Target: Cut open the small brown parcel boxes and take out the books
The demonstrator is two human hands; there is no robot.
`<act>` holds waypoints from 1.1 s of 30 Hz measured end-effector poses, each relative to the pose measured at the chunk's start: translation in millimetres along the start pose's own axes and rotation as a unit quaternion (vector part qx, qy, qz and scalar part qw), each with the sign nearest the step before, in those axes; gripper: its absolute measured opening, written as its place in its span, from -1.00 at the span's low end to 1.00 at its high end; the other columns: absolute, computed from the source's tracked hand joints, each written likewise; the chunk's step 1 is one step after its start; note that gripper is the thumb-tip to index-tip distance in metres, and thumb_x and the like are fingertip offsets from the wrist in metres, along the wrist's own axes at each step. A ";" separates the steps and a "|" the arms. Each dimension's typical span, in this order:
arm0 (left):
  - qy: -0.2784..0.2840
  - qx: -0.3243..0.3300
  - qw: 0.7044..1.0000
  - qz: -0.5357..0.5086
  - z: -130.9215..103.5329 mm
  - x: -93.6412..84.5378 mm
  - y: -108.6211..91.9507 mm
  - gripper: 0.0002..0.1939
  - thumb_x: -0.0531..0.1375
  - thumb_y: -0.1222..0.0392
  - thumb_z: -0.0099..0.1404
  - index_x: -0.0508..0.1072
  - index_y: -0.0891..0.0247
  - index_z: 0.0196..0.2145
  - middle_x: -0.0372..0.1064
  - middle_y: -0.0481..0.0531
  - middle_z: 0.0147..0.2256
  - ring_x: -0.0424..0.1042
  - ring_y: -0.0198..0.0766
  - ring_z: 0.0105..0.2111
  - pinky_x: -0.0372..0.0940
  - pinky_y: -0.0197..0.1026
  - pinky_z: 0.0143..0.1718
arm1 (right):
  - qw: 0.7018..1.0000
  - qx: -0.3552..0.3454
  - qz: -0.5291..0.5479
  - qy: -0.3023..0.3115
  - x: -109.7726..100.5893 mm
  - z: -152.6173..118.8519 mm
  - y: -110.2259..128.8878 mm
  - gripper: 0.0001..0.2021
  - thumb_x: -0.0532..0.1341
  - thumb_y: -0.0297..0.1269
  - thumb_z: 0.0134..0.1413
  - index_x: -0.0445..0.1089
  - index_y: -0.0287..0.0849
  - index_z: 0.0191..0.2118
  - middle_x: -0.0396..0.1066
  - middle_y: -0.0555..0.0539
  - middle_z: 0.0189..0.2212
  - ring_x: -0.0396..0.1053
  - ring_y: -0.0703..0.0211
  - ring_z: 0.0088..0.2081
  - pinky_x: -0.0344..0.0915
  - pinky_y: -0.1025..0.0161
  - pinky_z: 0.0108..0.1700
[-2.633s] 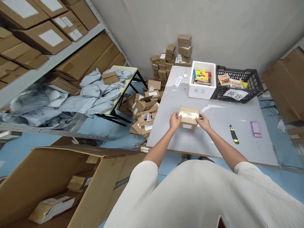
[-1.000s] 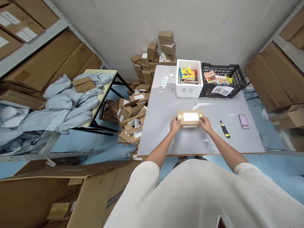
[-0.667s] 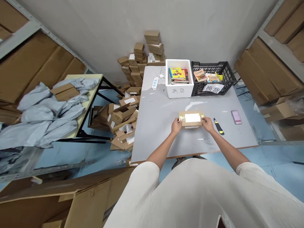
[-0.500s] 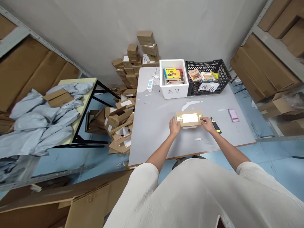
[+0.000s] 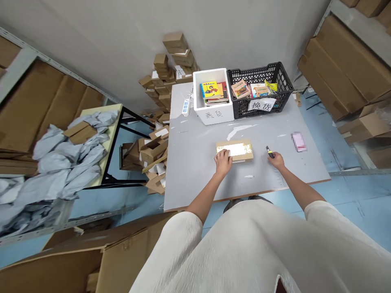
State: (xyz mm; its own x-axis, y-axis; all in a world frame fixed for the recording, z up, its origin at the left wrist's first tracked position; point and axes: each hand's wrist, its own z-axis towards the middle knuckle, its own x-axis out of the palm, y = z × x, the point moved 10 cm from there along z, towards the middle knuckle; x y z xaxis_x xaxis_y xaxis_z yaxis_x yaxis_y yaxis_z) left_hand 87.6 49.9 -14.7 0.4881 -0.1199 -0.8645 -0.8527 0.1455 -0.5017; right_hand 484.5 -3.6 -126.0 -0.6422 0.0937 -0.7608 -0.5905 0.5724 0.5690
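A small cardboard box (image 5: 249, 156) with a white label and shiny tape lies on the grey table (image 5: 195, 175). My left hand (image 5: 223, 163) grips its front left part, fingers over the top and label. In my right hand (image 5: 276, 160) is a black and yellow utility knife (image 5: 270, 152), its front end pointing away from me. The hand is closed around the knife's rear part, to the right of the box and apart from it. I cannot make out whether the blade is out.
At the table's back stand a white foam box (image 5: 214, 116) and a black crate (image 5: 253, 110), both holding books. A pixelated pink object (image 5: 298, 141) lies at right, a power strip (image 5: 186, 107) at back left. Cardboard boxes (image 5: 154, 148) are heaped left of the table; grey parcels (image 5: 58, 162) lie farther left.
My right hand has left the box's right end and picked up the utility knife from the table. My left hand has shifted from the box's left end onto its top.
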 end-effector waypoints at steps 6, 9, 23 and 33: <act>0.003 -0.021 0.999 0.027 -2.4 2.1 1.8 -0.50 0.05 0.15 0.54 0.45 0.08 0.34 0.32 0.26 0.38 0.23 0.16 0.38 0.03 0.21 0.44 | 0.996 0.003 -0.082 0.019 12.9 10.6 -26.4 -0.61 0.40 -0.16 0.02 0.51 -0.11 -0.01 0.52 -0.29 0.01 0.48 -0.23 0.09 0.40 -0.08 0.13; -0.005 -0.036 0.999 0.035 -2.1 4.0 2.5 -0.49 0.04 0.16 0.53 0.45 0.09 0.35 0.32 0.26 0.37 0.22 0.16 0.39 0.00 0.22 0.46 | 0.991 -0.013 -0.124 0.049 23.2 10.5 -26.9 -0.61 0.37 -0.20 0.11 0.44 -0.13 0.06 0.47 -0.33 0.07 0.43 -0.24 0.13 0.37 -0.12 0.17; -0.004 -0.039 0.998 0.038 -1.9 6.9 4.1 -0.45 0.03 0.15 0.53 0.42 0.07 0.40 0.33 0.27 0.38 0.22 0.17 0.40 0.00 0.23 0.46 | 0.995 -0.019 -0.076 0.060 11.7 2.4 -12.9 -0.57 0.31 -0.30 0.10 0.43 -0.12 0.12 0.48 -0.32 0.12 0.42 -0.23 0.13 0.41 -0.03 0.10; -0.002 -0.001 1.000 0.002 -4.3 4.5 0.3 -0.49 0.04 0.15 0.55 0.43 0.09 0.37 0.32 0.27 0.40 0.21 0.16 0.42 -0.02 0.25 0.48 | 0.980 -0.110 0.165 0.024 -32.7 -0.1 104.6 -0.54 0.16 0.09 0.28 0.54 -0.17 0.01 0.60 -0.12 -0.27 0.50 -0.02 -0.22 0.49 0.06 -0.05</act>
State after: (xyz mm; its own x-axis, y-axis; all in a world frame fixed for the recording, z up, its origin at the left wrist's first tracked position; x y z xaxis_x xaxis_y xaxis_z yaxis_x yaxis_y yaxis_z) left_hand 88.7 45.2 -18.6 0.4858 -0.1151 -0.8665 -0.8549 0.1438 -0.4984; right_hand 443.7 53.1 -41.6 -0.8354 0.2020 -0.5111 -0.4344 0.3269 0.8393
